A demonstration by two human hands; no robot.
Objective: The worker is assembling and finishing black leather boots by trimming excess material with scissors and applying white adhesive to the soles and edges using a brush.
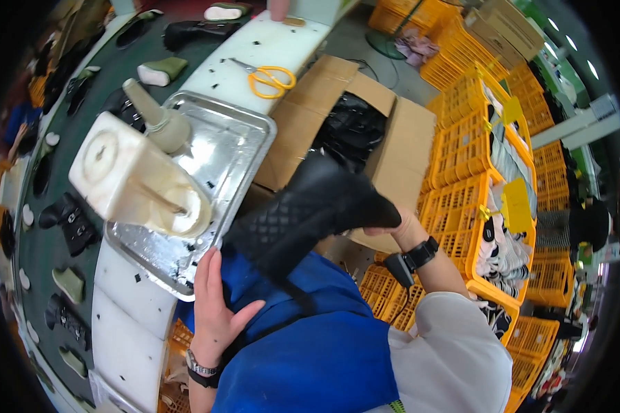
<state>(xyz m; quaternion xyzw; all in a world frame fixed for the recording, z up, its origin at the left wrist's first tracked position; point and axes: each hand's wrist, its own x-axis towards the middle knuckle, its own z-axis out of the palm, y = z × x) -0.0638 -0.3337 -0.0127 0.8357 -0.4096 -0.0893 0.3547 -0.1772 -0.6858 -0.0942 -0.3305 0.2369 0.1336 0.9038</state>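
Note:
A black quilted boot hangs in front of me, slightly blurred. My right hand is closed on its foot end, partly hidden behind it. My left hand holds nothing. Its fingers are stretched out and the thumb stands apart, close to the near edge of a metal tray. On the tray sit a cut-open whitish plastic jug with a stick in it and a pale bottle with a long nozzle. A blue apron covers my lap.
Yellow-handled scissors lie on the white work surface among small black scraps. Beyond runs a green conveyor belt carrying boots and other footwear. An open cardboard box with black plastic stands ahead. Stacked orange crates line the right.

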